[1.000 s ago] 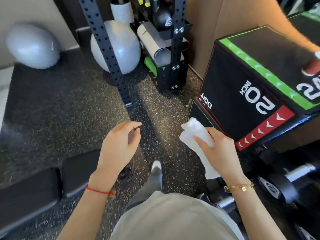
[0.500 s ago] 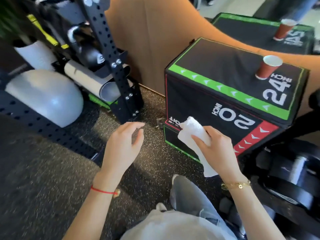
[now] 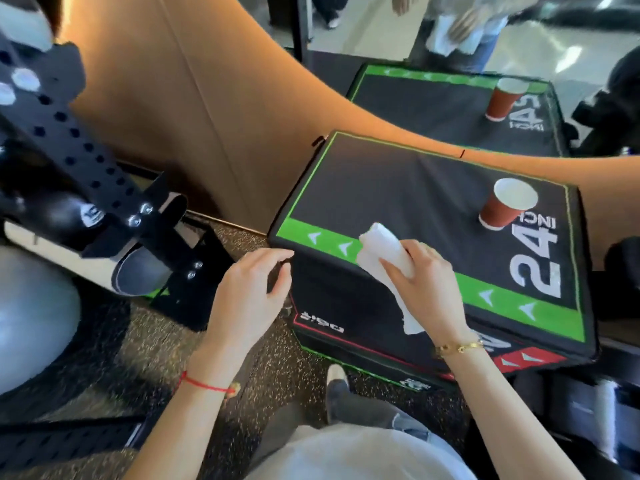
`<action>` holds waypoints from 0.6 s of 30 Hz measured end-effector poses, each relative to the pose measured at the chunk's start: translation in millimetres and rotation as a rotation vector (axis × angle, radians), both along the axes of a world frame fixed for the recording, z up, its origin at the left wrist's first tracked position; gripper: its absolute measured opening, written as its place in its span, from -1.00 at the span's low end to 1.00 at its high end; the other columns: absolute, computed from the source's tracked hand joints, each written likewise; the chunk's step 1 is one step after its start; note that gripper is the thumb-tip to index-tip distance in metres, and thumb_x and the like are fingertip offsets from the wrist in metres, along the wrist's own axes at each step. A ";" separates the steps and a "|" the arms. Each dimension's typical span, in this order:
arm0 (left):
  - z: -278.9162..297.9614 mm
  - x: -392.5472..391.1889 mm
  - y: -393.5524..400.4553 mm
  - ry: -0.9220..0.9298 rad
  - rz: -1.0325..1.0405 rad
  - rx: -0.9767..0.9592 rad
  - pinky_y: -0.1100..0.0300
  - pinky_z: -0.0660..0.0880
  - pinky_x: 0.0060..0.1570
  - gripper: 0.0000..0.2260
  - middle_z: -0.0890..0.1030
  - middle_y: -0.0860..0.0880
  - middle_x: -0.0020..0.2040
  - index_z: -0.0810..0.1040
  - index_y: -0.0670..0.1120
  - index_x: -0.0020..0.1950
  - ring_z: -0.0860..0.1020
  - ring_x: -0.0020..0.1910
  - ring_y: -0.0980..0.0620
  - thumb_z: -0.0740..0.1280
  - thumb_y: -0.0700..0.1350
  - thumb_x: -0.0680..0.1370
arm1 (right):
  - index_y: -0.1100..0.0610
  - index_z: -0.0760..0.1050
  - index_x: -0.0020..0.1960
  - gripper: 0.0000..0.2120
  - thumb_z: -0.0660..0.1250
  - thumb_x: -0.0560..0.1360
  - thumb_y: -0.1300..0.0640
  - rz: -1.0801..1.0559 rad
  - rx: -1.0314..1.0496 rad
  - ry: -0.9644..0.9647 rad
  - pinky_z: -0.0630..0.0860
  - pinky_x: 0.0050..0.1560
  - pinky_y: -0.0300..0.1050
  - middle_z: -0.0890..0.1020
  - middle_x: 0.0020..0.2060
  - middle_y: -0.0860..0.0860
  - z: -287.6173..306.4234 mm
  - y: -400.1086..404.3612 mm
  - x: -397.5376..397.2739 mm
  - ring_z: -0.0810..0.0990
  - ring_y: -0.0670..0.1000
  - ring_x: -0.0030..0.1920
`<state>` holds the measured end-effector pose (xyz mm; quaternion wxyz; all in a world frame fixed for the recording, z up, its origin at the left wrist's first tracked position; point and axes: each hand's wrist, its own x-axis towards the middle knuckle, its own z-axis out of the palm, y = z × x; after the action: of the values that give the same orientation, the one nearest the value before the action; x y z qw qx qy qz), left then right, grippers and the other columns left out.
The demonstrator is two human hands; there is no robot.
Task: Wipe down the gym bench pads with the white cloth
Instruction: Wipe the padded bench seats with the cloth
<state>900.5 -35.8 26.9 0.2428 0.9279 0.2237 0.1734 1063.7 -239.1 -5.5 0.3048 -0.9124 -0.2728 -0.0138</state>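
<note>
Left hand (image 3: 247, 299) is held loose with fingers half curled, nothing gripped, just beside the plyo box (image 3: 398, 188) corner. White cloth (image 3: 384, 258) is bunched in the right hand (image 3: 424, 289), fingers wrapped round it, over the box's green edge. No bench pad is seen, so wiping probably isn't started; cloth likely needs carrying to the bench

Two hands (image 3: 249, 292) (image 3: 420, 289) are seen, one white cloth (image 3: 381, 252), two plyo boxes (image 3: 398, 188) (image 3: 433, 102), two red paper cups (image 3: 507, 206) (image 3: 502, 98), and one grey ball (image 3: 31, 313).
</note>
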 end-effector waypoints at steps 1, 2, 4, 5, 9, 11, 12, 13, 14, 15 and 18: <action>-0.3 14.8 8.1 -0.003 -0.012 -0.005 0.17 0.53 0.20 -0.77 0.64 0.10 0.16 0.61 -0.02 0.22 0.59 0.14 0.13 0.27 -0.09 0.60 | 0.15 0.51 0.07 -0.76 0.39 0.53 0.00 -0.011 -0.020 -0.017 0.42 -0.14 0.01 0.60 -0.07 0.02 -1.2 9.8 15.5 0.51 0.12 -0.01; -1.0 27.8 15.2 -0.002 -0.027 -0.014 0.14 0.53 0.20 -0.78 0.64 0.08 0.15 0.61 -0.03 0.21 0.59 0.14 0.11 0.28 -0.10 0.60 | 0.15 0.50 0.09 -0.74 0.38 0.53 -0.01 -0.025 -0.048 -0.035 0.41 -0.15 0.01 0.60 -0.04 0.02 -3.8 18.5 30.3 0.50 0.12 0.02; -3.4 51.6 28.0 0.010 -0.055 -0.036 0.08 0.54 0.18 -0.78 0.64 0.07 0.14 0.61 -0.05 0.21 0.60 0.13 0.09 0.28 -0.11 0.60 | 0.15 0.51 0.13 -0.72 0.39 0.53 -0.01 -0.039 -0.102 -0.064 0.40 -0.15 -0.01 0.59 0.00 0.02 -10.7 35.2 58.2 0.49 0.12 0.04; -4.5 62.5 32.9 0.017 -0.064 -0.044 0.07 0.55 0.17 -0.78 0.64 0.07 0.14 0.61 -0.05 0.21 0.60 0.13 0.08 0.28 -0.11 0.59 | 0.14 0.51 0.15 -0.72 0.39 0.52 0.00 -0.043 -0.124 -0.072 0.38 -0.16 -0.03 0.59 0.01 0.02 -14.9 42.6 69.8 0.49 0.12 0.04; -11.7 101.2 50.4 0.048 -0.110 -0.075 0.08 0.53 0.20 -0.78 0.63 0.09 0.16 0.61 -0.03 0.21 0.58 0.16 0.09 0.29 -0.11 0.60 | 0.14 0.52 0.08 -0.76 0.40 0.50 0.03 -0.071 -0.182 -0.050 0.24 -0.23 -0.12 0.58 -0.07 0.03 -39.0 65.4 96.4 0.50 0.14 -0.02; -15.5 115.6 58.3 0.056 -0.151 -0.077 0.11 0.52 0.20 -0.79 0.63 0.09 0.15 0.62 -0.03 0.20 0.58 0.15 0.10 0.29 -0.11 0.60 | 0.15 0.54 0.06 -0.75 0.44 0.48 0.03 -0.087 -0.182 -0.016 0.22 -0.22 -0.13 0.59 -0.10 0.04 -51.0 70.3 96.2 0.52 0.15 -0.04; -16.9 121.9 62.6 0.063 -0.174 -0.081 0.11 0.52 0.19 -0.79 0.64 0.09 0.15 0.62 -0.04 0.20 0.58 0.14 0.10 0.29 -0.12 0.60 | 0.16 0.55 0.06 -0.74 0.46 0.47 0.03 -0.103 -0.184 -0.007 0.22 -0.22 -0.13 0.60 -0.10 0.04 -55.5 71.7 94.9 0.53 0.15 -0.05; -17.9 127.1 66.7 0.071 -0.196 -0.083 0.11 0.52 0.19 -0.80 0.64 0.10 0.14 0.62 -0.04 0.19 0.58 0.13 0.11 0.29 -0.12 0.60 | 0.15 0.56 0.07 -0.71 0.48 0.46 0.01 -0.120 -0.194 0.004 0.24 -0.22 -0.13 0.62 -0.09 0.03 -57.5 72.4 93.5 0.54 0.15 -0.05; -19.0 131.2 70.5 0.078 -0.219 -0.084 0.12 0.52 0.20 -0.80 0.64 0.10 0.14 0.62 -0.04 0.19 0.58 0.13 0.12 0.29 -0.12 0.60 | 0.14 0.56 0.10 -0.68 0.49 0.45 -0.01 -0.132 -0.198 0.022 0.28 -0.20 -0.11 0.63 -0.07 0.03 -58.6 72.8 92.6 0.54 0.15 -0.03; -19.8 134.8 74.5 0.076 -0.241 -0.084 0.13 0.52 0.19 -0.80 0.64 0.11 0.14 0.62 -0.03 0.19 0.58 0.13 0.13 0.30 -0.12 0.60 | 0.13 0.56 0.14 -0.64 0.49 0.44 -0.04 -0.142 -0.201 0.062 0.35 -0.14 -0.06 0.63 -0.03 0.03 -55.6 73.8 91.4 0.54 0.15 0.00; -19.7 145.3 87.7 0.068 -0.304 -0.085 0.20 0.52 0.15 -0.80 0.64 0.13 0.12 0.63 -0.01 0.18 0.58 0.10 0.16 0.31 -0.12 0.59 | 0.06 0.53 0.24 -0.51 0.52 0.39 -0.12 -0.186 -0.183 0.156 0.37 0.13 0.02 0.62 0.09 -0.02 -42.4 73.4 86.7 0.50 0.11 0.14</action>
<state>1045.8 51.9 7.1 0.2975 0.9453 0.0961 0.0935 1150.4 -165.7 -47.9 0.2381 -0.9560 -0.1628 0.0539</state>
